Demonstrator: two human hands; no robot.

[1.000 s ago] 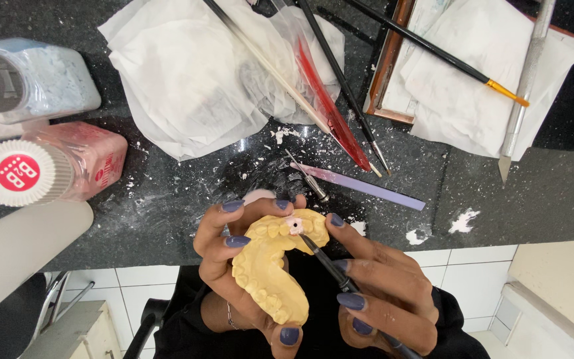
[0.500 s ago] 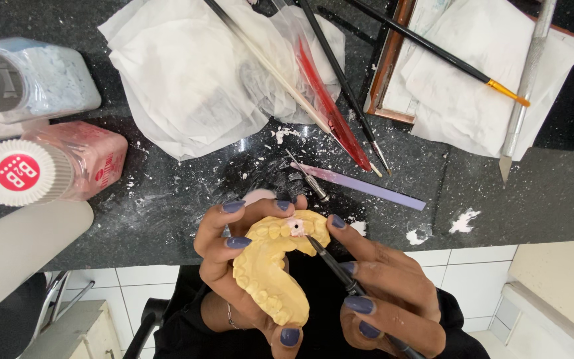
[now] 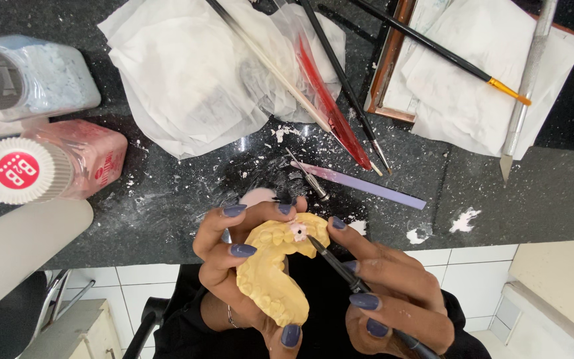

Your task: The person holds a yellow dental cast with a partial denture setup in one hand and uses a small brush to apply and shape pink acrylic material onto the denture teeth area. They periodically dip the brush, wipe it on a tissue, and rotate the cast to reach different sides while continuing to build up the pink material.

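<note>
Two hands meet at six o'clock in the view, just off the edge of the dark speckled counter. The left hand is wrapped around a yellow dental cast, fingers curled over its upper edge and thumb under its lower end, so the row of moulded teeth faces up. The right hand pinches a thin dark brush like a pen; its tip touches a small pink patch on the cast's front, at twelve o'clock of the cast.

At nine to ten o'clock lie three containers on their sides: a clear bottle holding white powder, below it a clear bottle with a ribbed white cap holding pink powder, and at eight o'clock a plain white bottle whose contents cannot be seen.

At twelve o'clock crumpled white tissue lies under a red-stained instrument and long thin brushes. A lilac stick lies just above the hands. At one to two o'clock a brown-rimmed tray holds more tissue, with a black brush and a metal knife across it. White crumbs dot the counter.
</note>
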